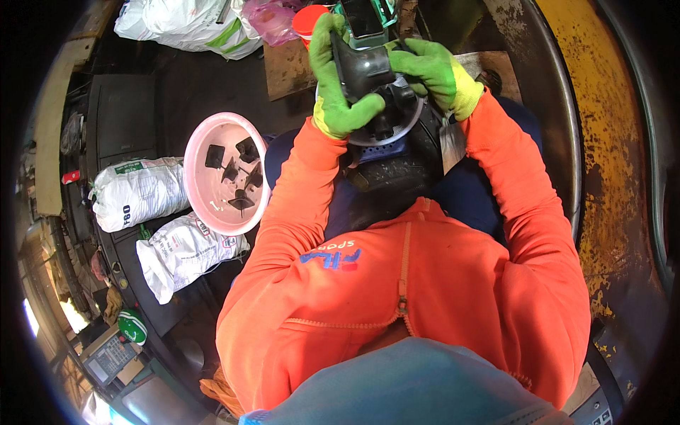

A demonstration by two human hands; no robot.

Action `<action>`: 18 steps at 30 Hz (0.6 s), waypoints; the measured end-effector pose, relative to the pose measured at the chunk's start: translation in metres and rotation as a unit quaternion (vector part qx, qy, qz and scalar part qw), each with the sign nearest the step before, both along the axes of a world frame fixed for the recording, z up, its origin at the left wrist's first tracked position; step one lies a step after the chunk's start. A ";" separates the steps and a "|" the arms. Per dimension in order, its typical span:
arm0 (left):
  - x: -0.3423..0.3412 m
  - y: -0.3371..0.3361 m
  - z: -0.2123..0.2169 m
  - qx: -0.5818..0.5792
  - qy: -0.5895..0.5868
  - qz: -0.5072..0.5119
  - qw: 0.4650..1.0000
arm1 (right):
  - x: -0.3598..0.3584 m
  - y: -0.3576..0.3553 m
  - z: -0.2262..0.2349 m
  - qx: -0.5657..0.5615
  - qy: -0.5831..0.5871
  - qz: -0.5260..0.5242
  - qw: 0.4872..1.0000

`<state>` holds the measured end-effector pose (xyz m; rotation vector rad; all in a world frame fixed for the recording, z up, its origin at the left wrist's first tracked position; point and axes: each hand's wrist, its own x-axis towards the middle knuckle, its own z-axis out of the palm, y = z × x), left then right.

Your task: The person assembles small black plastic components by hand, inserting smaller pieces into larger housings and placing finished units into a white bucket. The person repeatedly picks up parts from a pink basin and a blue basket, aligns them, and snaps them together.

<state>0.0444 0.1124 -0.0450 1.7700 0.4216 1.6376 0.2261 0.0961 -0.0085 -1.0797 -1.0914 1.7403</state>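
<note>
Both my hands wear green gloves with yellow cuffs. My left hand is closed around the wide side of a black moulded pipe fitting, a short tube with a flared square flange; its fingers lie along the flange and its thumb passes below. At the tube's right end, my right hand grips with bent fingers, and its fingertips are partly hidden. Beneath the fitting, between my knees, is a pale round container holding more black parts, mostly covered by my hands.
To my left stands a pink basin with several black flanged pieces in it. White sacks lie beside it. Farther ahead are plastic bags, a red-rimmed cup and a board. A worn yellow metal surface runs along my right.
</note>
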 end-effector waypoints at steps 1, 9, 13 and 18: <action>-0.002 0.000 0.000 -0.025 0.012 -0.010 1.000 | 0.003 0.003 0.000 0.031 -0.027 -0.010 0.999; -0.008 0.003 -0.013 -0.573 -0.250 -0.343 0.701 | 0.019 0.017 -0.014 0.594 -0.357 0.037 0.720; -0.007 0.004 -0.018 -0.563 -0.220 -0.348 0.717 | 0.021 0.017 -0.010 0.314 -0.211 0.037 0.925; -0.019 0.016 -0.010 -0.503 -0.277 -0.340 0.744 | 0.027 0.016 -0.004 0.315 -0.271 -0.016 0.909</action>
